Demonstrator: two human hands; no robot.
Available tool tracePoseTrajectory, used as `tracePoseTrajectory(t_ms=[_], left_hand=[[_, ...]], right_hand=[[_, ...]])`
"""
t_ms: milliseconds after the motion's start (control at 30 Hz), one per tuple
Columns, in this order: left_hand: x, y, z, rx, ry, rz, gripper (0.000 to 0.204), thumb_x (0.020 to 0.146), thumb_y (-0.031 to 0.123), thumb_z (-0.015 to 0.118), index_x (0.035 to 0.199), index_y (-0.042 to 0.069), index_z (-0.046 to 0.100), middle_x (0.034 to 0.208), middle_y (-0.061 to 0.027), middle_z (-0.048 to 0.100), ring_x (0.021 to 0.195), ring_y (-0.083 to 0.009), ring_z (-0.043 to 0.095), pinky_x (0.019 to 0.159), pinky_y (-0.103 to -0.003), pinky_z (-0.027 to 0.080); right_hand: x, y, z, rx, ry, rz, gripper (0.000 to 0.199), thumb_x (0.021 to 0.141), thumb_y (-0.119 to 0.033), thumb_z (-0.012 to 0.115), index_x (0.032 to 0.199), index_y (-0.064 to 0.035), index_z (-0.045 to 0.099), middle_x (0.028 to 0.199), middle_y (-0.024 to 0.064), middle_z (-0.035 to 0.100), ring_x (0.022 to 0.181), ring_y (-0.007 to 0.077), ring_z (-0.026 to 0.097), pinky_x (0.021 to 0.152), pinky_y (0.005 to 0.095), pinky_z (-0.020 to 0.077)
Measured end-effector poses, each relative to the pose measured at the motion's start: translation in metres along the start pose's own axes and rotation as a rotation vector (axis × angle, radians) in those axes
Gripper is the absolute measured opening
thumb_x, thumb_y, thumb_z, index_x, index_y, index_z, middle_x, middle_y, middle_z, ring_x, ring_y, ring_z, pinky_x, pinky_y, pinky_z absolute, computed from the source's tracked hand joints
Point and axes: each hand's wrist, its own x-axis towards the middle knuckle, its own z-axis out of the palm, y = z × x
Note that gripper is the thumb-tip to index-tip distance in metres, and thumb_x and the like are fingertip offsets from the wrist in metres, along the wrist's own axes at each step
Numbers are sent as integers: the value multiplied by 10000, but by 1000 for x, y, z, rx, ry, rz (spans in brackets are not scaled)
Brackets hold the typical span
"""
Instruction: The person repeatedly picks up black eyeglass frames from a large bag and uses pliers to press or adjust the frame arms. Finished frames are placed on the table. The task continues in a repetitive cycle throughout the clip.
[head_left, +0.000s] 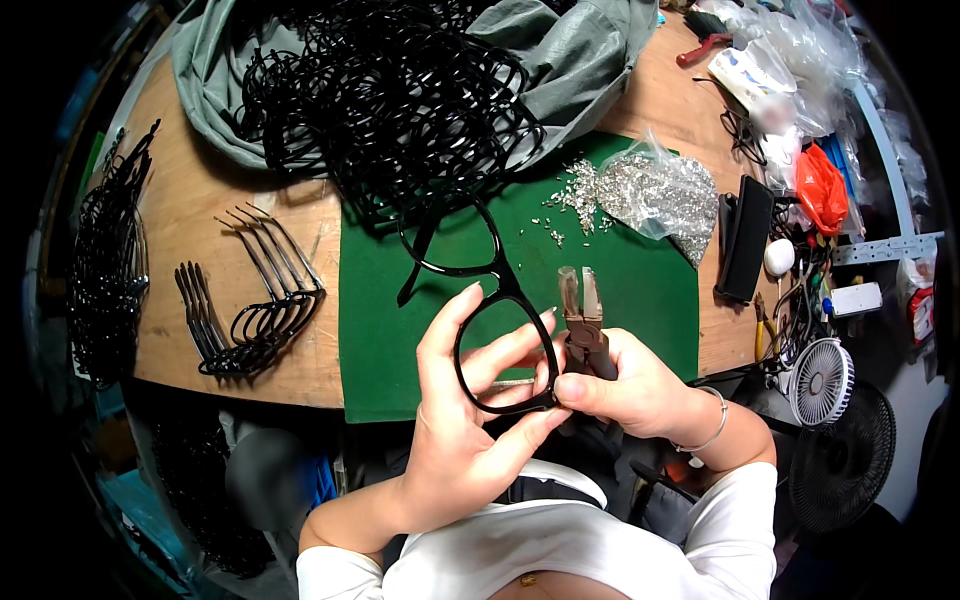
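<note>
A glossy black eyeglass frame (pixel 507 281) is held over the green mat, tilted lengthwise away from me. My left hand (pixel 465 415) grips its near rim, with fingers behind the lens opening and thumb by the near corner. At the far end, a temple arm (pixel 415 280) hangs folded down. My right hand (pixel 640 385) is closed around dark-handled pliers (pixel 585 335), whose jaws point away from me, slightly apart and with nothing visible between them. The right thumb touches the frame's near corner, so the hinge there is hidden.
A large heap of black frames (pixel 400 100) lies in a grey-green cloth (pixel 575 65) at the back. Small silvery pieces spill from a clear bag (pixel 655 190) onto the green mat (pixel 640 290). Frames are stacked at left (pixel 265 335). A black case (pixel 745 240) and small fan (pixel 822 382) stand right.
</note>
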Motion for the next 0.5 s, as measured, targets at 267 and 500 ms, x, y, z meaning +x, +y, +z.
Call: tracePoseTrajectory(t_ms=[267,500], left_hand=[[-4,0,-2,-45,16,-44,851,711,-112,582,1300,82,-1,1187,-195,431,997,-243,528,838,-352,466],[-5,5,-1,-88,14,-89,842,708,-101,593,1296,79,18,1166,-190,448,996,-239,523,838,-342,463]], right_hand=[[1,-5,5,-37,-15,-36,198,853,-209,528,872,-13,502,787,-7,506,726,57,458,669,215,399],[-3,-16,12,-201,9,-116,265,853,-147,516,1047,32,504,871,20,543,820,61,479,744,228,414]])
